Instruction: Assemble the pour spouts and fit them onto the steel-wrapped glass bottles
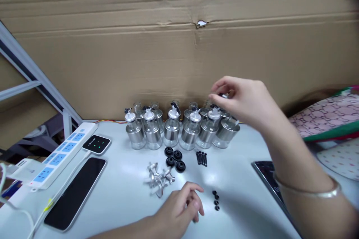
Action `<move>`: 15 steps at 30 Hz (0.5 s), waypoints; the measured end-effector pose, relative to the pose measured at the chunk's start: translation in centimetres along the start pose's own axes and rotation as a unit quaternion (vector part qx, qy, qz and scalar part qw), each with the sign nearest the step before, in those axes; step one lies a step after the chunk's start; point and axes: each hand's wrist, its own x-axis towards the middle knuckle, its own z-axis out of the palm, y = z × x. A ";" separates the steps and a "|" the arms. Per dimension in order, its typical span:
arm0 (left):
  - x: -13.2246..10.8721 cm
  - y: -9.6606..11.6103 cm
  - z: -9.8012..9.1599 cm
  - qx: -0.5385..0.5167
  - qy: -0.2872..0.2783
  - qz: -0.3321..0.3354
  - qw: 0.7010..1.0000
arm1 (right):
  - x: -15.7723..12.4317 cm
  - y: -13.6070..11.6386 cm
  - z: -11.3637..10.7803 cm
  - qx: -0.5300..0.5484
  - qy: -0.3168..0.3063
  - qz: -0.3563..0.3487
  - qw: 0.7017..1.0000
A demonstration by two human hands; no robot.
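Several small glass bottles with silver bands and spout tops [179, 129] stand in rows at the back of the white table [241, 179]. My right hand [246, 101] hovers over the right end of the rows, fingers pinched on a small dark part above a bottle [226, 132]. My left hand [182, 205] rests on the table with fingers loosely curled, beside a pile of silver metal pieces [158, 177]. Black round caps [175, 158], black pins [202, 158] and tiny black rings [215, 199] lie between the hands.
A white power strip with blue sockets [60, 153] lies at left, with a small dark device [97, 144] and a black phone [75, 190] beside it. A cardboard wall [168, 52] stands behind the table. A dark object [266, 177] and patterned cushions [325, 115] sit at right.
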 end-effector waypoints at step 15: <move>0.0 1.1 -0.1 -0.019 -0.001 -0.035 0.999 | 5.3 2.7 2.9 -0.183 -0.155 0.038 0.970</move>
